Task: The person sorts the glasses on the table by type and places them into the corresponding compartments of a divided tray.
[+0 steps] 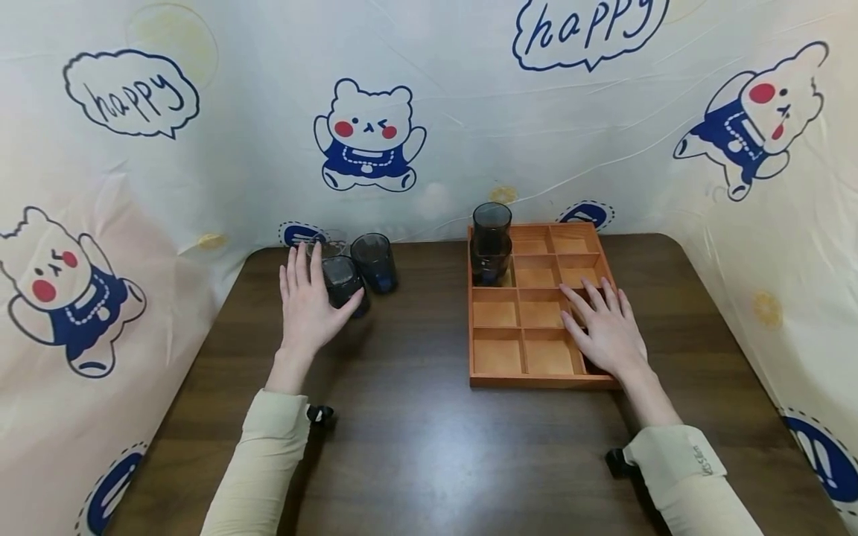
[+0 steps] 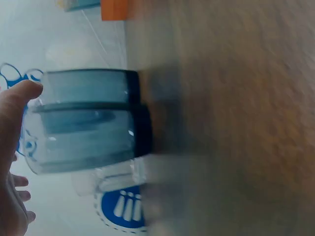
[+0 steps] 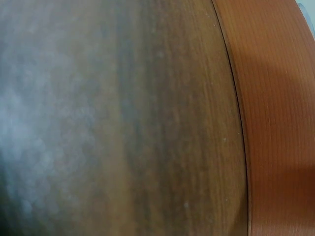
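Note:
My left hand [image 1: 311,309] is beside a dark tinted glass [image 1: 345,286], with its fingers extended and thumb spread; whether it touches the glass I cannot tell. A second tinted glass [image 1: 374,262] stands just right of that one, and a clear glass [image 1: 331,242] sits behind. In the left wrist view the nearer tinted glass [image 2: 88,137] overlaps the other tinted glass [image 2: 88,87]. My right hand [image 1: 606,327] lies over the right side of a divided wooden tray [image 1: 536,381], fingers spread and holding nothing. The right wrist view shows the tray's outer side [image 3: 280,123], no hand.
Dark glassware [image 1: 491,246] occupies the tray's back left; two tinted glasses appear there, one behind or on the other. The brown wooden table [image 1: 429,447] meets a printed cloth [image 1: 456,141] with bear drawings at its back and sides.

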Motion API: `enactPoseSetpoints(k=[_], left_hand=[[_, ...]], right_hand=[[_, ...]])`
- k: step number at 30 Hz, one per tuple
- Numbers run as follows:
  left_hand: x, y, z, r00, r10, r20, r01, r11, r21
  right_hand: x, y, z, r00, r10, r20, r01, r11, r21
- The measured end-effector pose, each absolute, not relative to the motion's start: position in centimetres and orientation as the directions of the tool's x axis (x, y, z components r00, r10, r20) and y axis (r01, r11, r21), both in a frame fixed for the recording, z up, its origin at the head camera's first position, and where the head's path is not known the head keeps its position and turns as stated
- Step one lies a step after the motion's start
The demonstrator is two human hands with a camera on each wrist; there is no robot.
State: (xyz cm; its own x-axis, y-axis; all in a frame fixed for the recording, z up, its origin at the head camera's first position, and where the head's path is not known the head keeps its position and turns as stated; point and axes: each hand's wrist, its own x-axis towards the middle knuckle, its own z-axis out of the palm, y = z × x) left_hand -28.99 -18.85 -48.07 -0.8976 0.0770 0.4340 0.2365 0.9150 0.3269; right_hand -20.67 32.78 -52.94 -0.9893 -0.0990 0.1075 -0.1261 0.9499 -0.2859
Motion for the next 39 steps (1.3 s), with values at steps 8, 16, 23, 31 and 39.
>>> enactPoseSetpoints(k=[8, 16, 23, 31, 39], left_hand=[[-29.5, -19.9, -50.0, -0.939, -0.013, 0.345, 0.169, 0.854, 0.492], [-29.9, -19.5, -51.5, -0.967, -0.101, 0.234, 0.097, 0.702, 0.705], [-30.1, -18.9, -52.5, -0.968, -0.127, 0.217, 0.104, 0.586, 0.804], [-30.1, -18.3, -52.7, -0.961, -0.179, 0.209, 0.095, 0.495, 0.864], [-29.9, -17.9, -52.8, -0.939, -0.228, 0.256, 0.126, 0.464, 0.877]], right_hand=[[-20.7, 32.9, -53.3, -0.99, -0.096, 0.102, -0.122, 0.95, -0.287], [-20.7, 33.1, -53.3, -0.99, -0.097, 0.104, -0.124, 0.949, -0.29], [-20.7, 33.1, -53.2, -0.99, -0.1, 0.103, -0.126, 0.949, -0.288], [-20.6, 33.0, -52.9, -0.988, -0.105, 0.109, -0.133, 0.945, -0.298], [-20.7, 33.0, -53.0, -0.989, -0.106, 0.107, -0.133, 0.949, -0.287]])
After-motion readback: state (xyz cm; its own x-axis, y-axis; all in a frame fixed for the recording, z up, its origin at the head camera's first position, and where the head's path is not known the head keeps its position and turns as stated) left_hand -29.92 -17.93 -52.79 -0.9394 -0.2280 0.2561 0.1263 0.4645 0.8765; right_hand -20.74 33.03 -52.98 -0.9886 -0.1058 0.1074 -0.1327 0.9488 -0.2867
